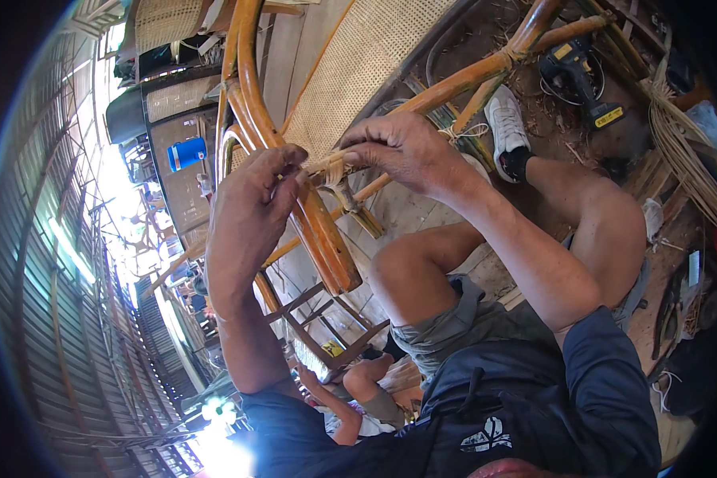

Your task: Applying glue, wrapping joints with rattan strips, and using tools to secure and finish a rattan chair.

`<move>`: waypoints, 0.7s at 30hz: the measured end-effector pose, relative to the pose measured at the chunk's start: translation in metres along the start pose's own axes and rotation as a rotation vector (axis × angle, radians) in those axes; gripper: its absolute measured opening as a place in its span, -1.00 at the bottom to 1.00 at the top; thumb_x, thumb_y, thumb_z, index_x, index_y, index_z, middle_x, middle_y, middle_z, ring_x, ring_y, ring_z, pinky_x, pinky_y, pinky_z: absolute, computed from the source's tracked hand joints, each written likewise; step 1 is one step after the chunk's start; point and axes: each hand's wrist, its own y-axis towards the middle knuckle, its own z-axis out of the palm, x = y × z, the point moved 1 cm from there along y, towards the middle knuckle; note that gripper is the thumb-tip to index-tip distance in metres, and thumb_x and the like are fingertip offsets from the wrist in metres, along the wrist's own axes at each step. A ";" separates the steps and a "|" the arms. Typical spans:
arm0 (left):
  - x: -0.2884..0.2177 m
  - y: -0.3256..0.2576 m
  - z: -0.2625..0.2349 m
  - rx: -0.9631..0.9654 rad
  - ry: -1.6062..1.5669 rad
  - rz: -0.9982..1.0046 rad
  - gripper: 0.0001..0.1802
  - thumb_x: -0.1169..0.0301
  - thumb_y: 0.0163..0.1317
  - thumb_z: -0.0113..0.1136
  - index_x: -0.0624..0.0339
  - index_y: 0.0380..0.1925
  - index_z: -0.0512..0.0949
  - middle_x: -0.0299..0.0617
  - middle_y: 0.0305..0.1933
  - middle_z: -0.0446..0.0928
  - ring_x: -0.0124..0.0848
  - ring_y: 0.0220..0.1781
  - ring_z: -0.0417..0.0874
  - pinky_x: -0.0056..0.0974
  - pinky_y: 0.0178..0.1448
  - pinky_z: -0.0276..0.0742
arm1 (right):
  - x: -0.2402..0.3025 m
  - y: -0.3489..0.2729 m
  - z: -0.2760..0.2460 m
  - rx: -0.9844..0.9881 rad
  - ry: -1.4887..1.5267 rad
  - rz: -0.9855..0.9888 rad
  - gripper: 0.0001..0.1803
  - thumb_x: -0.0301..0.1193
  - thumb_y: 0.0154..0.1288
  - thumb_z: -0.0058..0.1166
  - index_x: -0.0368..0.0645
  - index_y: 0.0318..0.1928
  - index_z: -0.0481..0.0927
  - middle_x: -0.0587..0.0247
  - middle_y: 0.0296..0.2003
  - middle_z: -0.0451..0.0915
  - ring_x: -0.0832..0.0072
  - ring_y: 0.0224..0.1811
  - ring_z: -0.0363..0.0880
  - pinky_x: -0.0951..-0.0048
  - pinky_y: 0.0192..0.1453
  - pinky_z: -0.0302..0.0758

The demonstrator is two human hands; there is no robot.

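Note:
A pale strip of rattan cane (336,170) is wound around a joint of a glossy brown rattan furniture frame (325,239). From the left, my left hand (253,211) has its thumb and fingers pinched together at one end of this wrapping. My right hand (418,155) is closed with thumb and fingertips on the strip at the other end. Thick bent poles run side by side behind my left hand, and one cut end points down toward my lap. Another joint, tied with pale cane (460,132), lies just beyond my right hand.
A woven cane panel (374,60) stands behind the frame. On the right are a yellow-and-black cordless drill (575,76) and a bundle of cane strips (681,131). A blue cylinder (187,154) sits at left. Another person's arm (331,398) shows below, near a wooden frame (299,327).

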 end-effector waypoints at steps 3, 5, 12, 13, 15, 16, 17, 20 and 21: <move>-0.032 -0.004 -0.003 -0.342 0.524 0.478 -0.79 0.56 0.03 0.14 0.25 -0.26 0.53 -0.09 -0.30 0.53 -0.22 -0.22 0.54 -0.22 -0.11 0.43 | -0.018 -0.002 -0.004 -0.040 0.459 0.201 -0.75 -0.38 0.23 0.06 -0.30 -0.16 0.55 0.29 -0.47 0.57 0.65 -0.48 0.47 0.62 -0.38 0.42; -0.038 -0.036 -0.005 -0.399 0.300 0.377 -0.74 0.52 0.13 0.08 0.31 -0.14 0.51 -0.08 -0.18 0.55 -0.26 -0.07 0.53 -0.24 0.08 0.36 | -0.017 -0.002 -0.012 -0.025 0.733 0.290 -0.77 -0.38 0.25 0.05 -0.31 -0.20 0.55 0.32 -0.49 0.56 0.75 -0.54 0.43 0.73 -0.53 0.34; 0.004 -0.022 0.024 -0.338 -0.542 -0.212 -0.70 0.34 0.17 0.14 0.32 -0.17 0.45 -0.24 -0.33 0.44 -0.54 -0.29 0.43 -0.46 -0.20 0.36 | -0.011 0.001 -0.008 0.106 0.758 0.367 -0.78 -0.38 0.21 0.08 -0.31 -0.25 0.54 0.40 -0.57 0.50 0.77 -0.71 0.33 0.77 -0.70 0.17; 0.006 -0.017 0.029 -0.332 -0.642 -0.203 -0.72 0.33 0.18 0.14 0.31 -0.20 0.46 -0.29 -0.37 0.42 -0.59 -0.34 0.40 -0.50 -0.26 0.34 | -0.011 0.001 -0.009 0.122 0.721 0.373 -0.78 -0.37 0.21 0.09 -0.31 -0.26 0.54 0.41 -0.59 0.48 0.78 -0.71 0.32 0.77 -0.70 0.18; 0.016 -0.011 0.036 -0.330 -0.706 -0.195 -0.74 0.32 0.20 0.12 0.27 -0.20 0.47 -0.30 -0.41 0.44 -0.60 -0.39 0.40 -0.51 -0.30 0.31 | -0.013 0.002 -0.008 0.139 0.688 0.380 -0.78 -0.37 0.20 0.09 -0.31 -0.27 0.54 0.42 -0.61 0.47 0.78 -0.71 0.32 0.77 -0.70 0.18; 0.019 -0.008 0.038 -0.322 -0.777 -0.181 -0.75 0.30 0.23 0.09 0.24 -0.20 0.48 -0.31 -0.44 0.47 -0.60 -0.44 0.39 -0.52 -0.35 0.28 | -0.014 0.005 -0.007 0.160 0.663 0.344 -0.78 -0.36 0.19 0.09 -0.30 -0.29 0.55 0.43 -0.62 0.46 0.79 -0.71 0.32 0.76 -0.70 0.17; 0.018 -0.007 0.039 -0.316 -0.776 -0.180 -0.75 0.30 0.23 0.09 0.24 -0.20 0.48 -0.31 -0.44 0.47 -0.60 -0.44 0.39 -0.52 -0.35 0.28 | -0.015 0.006 -0.005 0.180 0.639 0.307 -0.78 -0.35 0.19 0.10 -0.29 -0.30 0.55 0.44 -0.64 0.45 0.79 -0.71 0.31 0.76 -0.71 0.16; 0.017 -0.004 0.044 -0.404 -0.664 -0.179 -0.80 0.32 0.24 0.08 0.24 -0.26 0.48 -0.33 -0.47 0.46 -0.63 -0.48 0.38 -0.55 -0.40 0.26 | -0.023 0.009 -0.001 0.215 0.718 0.328 -0.78 -0.32 0.18 0.11 -0.25 -0.35 0.56 0.45 -0.65 0.44 0.78 -0.72 0.30 0.76 -0.71 0.15; 0.013 -0.003 0.048 -0.432 -0.580 -0.150 -0.82 0.35 0.24 0.09 0.24 -0.28 0.49 -0.33 -0.47 0.46 -0.64 -0.48 0.38 -0.56 -0.40 0.26 | -0.025 0.008 -0.001 0.212 0.721 0.330 -0.78 -0.32 0.18 0.11 -0.25 -0.35 0.56 0.45 -0.65 0.44 0.78 -0.72 0.30 0.76 -0.71 0.15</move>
